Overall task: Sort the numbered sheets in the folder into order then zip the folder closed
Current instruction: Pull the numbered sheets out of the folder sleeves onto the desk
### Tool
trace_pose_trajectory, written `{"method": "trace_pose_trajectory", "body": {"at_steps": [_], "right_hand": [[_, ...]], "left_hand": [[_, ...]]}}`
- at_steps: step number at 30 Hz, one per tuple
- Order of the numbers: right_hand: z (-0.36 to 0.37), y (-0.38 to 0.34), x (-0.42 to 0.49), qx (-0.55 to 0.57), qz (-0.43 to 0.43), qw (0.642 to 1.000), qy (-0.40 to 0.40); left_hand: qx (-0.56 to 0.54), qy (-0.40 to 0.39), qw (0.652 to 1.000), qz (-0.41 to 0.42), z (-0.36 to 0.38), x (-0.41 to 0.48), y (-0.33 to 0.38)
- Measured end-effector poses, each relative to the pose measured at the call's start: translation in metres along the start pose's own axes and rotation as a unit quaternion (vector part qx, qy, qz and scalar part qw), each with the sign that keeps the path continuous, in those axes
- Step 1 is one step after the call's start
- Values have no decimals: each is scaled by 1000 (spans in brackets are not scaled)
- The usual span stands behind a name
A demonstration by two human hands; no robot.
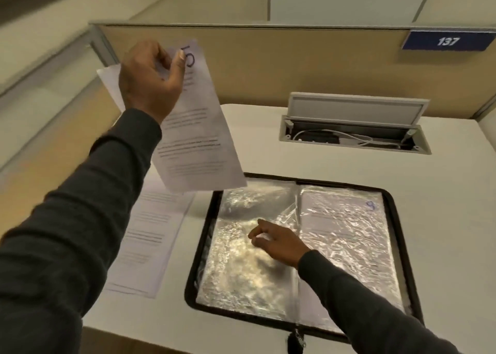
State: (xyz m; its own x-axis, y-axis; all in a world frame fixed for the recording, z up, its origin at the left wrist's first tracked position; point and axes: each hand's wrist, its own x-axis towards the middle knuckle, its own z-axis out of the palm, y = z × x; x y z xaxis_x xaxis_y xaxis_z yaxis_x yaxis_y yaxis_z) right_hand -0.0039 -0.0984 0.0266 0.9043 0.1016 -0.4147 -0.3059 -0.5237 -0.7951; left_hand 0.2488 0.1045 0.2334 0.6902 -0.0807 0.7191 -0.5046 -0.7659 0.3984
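Two hands are working over a white desk point(451, 192). At far left, the left hand point(150, 82) is being held high, its thumb and curled fingers pinching the top edge of a printed sheet point(198, 144) marked "10"; the corner of a second sheet point(108, 78) is showing behind the knuckles. The held sheet is hanging tilted above the desk, its lower edge crossing the folder's far-left corner in view. Below it, loose sheets point(150, 235) are lying flat just beside the folder's left edge. The zip folder point(402, 219) is lying open at centre, its black border framing crinkled clear sleeves. The right hand point(276, 242) is reaching over the left sleeve point(236, 281), thumb and forefinger drawn narrowly together; whether they are pinching plastic cannot be told. A sheet marked "9" point(346, 225) is sitting in the right sleeve. The zip pull point(295, 340) is hanging at the near edge. Bare desk is lying open right of the folder and behind it, up to a cable box point(354, 131) with its lid raised. A partition point(268, 64) is closing the far edge, carrying a sign point(448, 41) reading "137".
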Motion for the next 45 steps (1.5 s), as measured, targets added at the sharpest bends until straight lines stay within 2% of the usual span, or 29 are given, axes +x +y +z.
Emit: {"method": "trace_pose_trajectory", "body": {"at_steps": [4, 6, 9, 14, 20, 27, 31, 34, 38, 42, 45], "right_hand": [[41, 1, 19, -172, 0, 984, -54], [54, -1, 22, -202, -16, 978, -60], [62, -2, 28, -211, -26, 975, -59], [64, -4, 35, -192, -29, 980, -43], [67, 7, 31, -139, -51, 988, 43], [52, 27, 13, -169, -22, 974, 146], [32, 48, 1, -203, 27, 955, 214], [14, 67, -9, -197, 98, 940, 261], [-14, 97, -27, -164, 186, 913, 323], [-46, 116, -54, -142, 310, 870, 356], [-64, 130, -70, -137, 353, 854, 357]], "left_hand": [[53, -69, 996, 8, -16, -19, -47], [75, -124, 989, 7, -16, -35, -66], [118, -228, 967, 8, -6, -62, -96], [169, -399, 901, 7, 17, -110, -136], [202, -508, 837, -14, 41, -155, -170], [219, -554, 802, -39, 56, -179, -184], [242, -545, 801, -45, 61, -182, -184], [240, -520, 818, -48, 66, -179, -170], [180, -493, 851, -25, 82, -181, -128], [110, -483, 868, 31, 102, -194, -59], [63, -485, 870, 68, 117, -209, 3]]}}
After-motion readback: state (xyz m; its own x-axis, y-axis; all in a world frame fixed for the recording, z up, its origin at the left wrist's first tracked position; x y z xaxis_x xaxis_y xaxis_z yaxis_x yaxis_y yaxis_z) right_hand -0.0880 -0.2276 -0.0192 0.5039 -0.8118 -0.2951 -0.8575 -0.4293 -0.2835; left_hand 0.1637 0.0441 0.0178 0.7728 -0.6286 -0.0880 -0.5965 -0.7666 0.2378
